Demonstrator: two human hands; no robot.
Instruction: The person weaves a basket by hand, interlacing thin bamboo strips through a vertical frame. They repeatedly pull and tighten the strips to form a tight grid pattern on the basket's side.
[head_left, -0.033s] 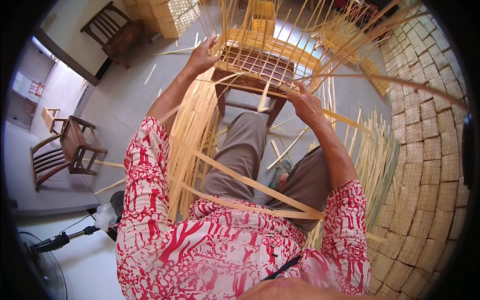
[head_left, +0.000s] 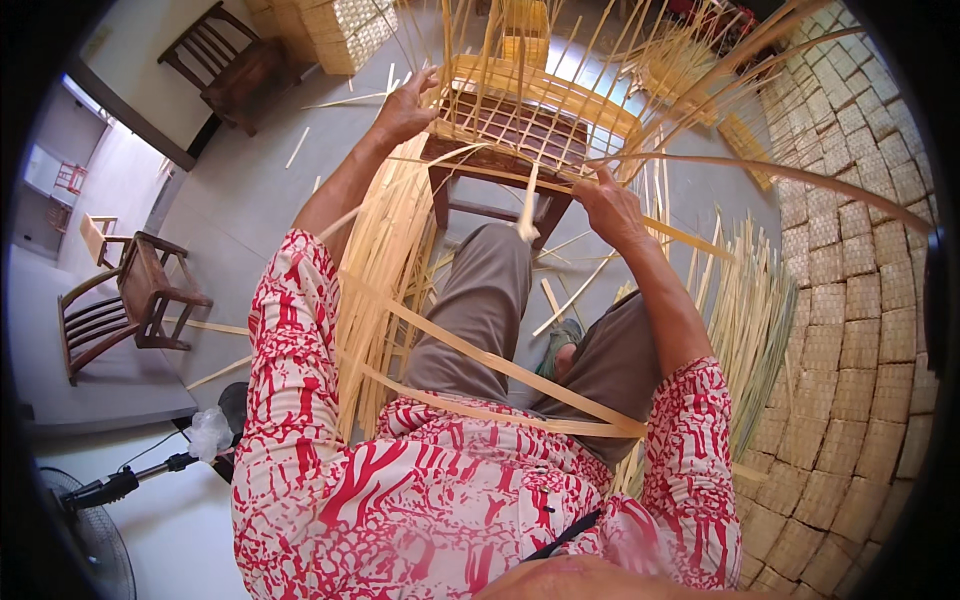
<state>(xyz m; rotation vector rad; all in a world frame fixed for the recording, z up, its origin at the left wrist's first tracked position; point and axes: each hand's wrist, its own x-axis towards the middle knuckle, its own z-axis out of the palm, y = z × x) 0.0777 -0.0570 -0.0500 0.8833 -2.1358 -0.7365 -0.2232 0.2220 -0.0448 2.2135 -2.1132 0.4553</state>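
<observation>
A half-woven bamboo basket (head_left: 510, 130), with long upright splints, rests on a dark wooden stool (head_left: 458, 180) in front of me. My left hand (head_left: 408, 108) is at its upper left corner, fingers closed on the bamboo weave. My right hand (head_left: 607, 210) grips the near right edge, where a long brown strip (head_left: 750, 162) runs off to the right. A short pale strip (head_left: 530, 200) hangs from the near edge above my left knee. Wide loose bamboo strips (head_left: 490, 362) cross my lap, and a long bundle (head_left: 372, 250) lies beside my left leg.
Wooden chairs (head_left: 145, 290) stand at left, another (head_left: 240, 80) behind. A standing fan (head_left: 90, 510) is at lower left. Stacked woven panels (head_left: 850, 330) fill the right side, beside green-tinged strips (head_left: 760, 330). Stray strips (head_left: 298, 148) lie on the grey floor.
The view is nearly the same. My left hand and the basket have shifted very slightly upward in the picture, and the hanging strip's end has moved a little.
</observation>
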